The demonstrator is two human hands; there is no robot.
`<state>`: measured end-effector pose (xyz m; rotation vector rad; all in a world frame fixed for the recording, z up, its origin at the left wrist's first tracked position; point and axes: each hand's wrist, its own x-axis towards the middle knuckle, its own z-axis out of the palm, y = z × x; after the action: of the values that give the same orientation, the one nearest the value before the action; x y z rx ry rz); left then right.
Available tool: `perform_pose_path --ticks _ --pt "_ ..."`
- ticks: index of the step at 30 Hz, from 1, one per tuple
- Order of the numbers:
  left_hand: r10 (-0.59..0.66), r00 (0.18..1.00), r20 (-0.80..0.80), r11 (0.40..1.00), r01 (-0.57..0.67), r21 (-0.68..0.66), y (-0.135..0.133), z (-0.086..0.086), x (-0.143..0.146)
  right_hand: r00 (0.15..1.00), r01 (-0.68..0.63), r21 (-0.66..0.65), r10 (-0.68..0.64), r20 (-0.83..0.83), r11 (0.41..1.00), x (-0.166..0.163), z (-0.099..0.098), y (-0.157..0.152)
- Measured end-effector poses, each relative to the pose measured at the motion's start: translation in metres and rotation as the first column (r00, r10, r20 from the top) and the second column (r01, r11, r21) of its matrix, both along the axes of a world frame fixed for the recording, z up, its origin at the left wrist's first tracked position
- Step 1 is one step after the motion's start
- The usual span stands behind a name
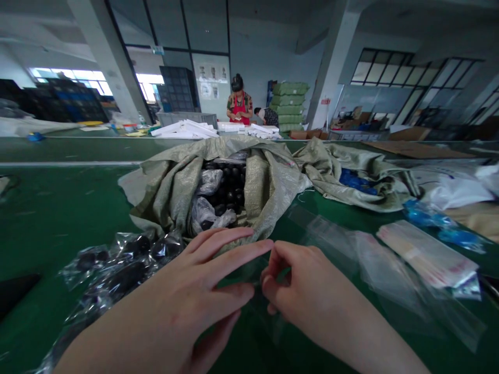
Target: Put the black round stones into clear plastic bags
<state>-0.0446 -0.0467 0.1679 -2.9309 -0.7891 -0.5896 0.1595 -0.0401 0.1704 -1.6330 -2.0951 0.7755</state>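
Observation:
My left hand is stretched out over the green table, fingers apart, its index fingertip touching or nearly touching my right hand. My right hand is closed in a pinch; what lies between its fingers cannot be made out, though a faint clear film seems to show under the hands. Beyond my fingers, an open woven sack holds black rounded pieces, some in clear plastic. Left of my left hand lie black pieces wrapped in clear bags. Flat clear plastic bags lie to the right.
A stack of clear bags lies at the right, near blue wrapped pieces. Another woven sack holds blue pieces. Across the table, a person in a red apron stands behind white strips; another person bends beside them.

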Motion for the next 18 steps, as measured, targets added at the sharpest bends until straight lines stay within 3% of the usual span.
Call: perform_pose_path --ticks 8,12,18 --pt "-0.015 1.000 -0.004 0.998 0.015 -0.057 0.000 -0.002 -0.009 0.990 -0.102 -0.117 0.089 -0.114 0.988 0.004 -0.007 0.003" --pt "-0.038 0.999 0.006 0.992 0.038 -0.116 0.013 -0.005 -0.006 0.960 -0.177 -0.275 0.104 -0.260 0.945 0.005 -0.029 0.022" --pt "-0.076 0.997 0.016 0.982 0.077 -0.172 0.031 -0.018 -0.005 0.938 -0.260 -0.351 0.149 -0.312 0.899 0.005 -0.061 0.047"
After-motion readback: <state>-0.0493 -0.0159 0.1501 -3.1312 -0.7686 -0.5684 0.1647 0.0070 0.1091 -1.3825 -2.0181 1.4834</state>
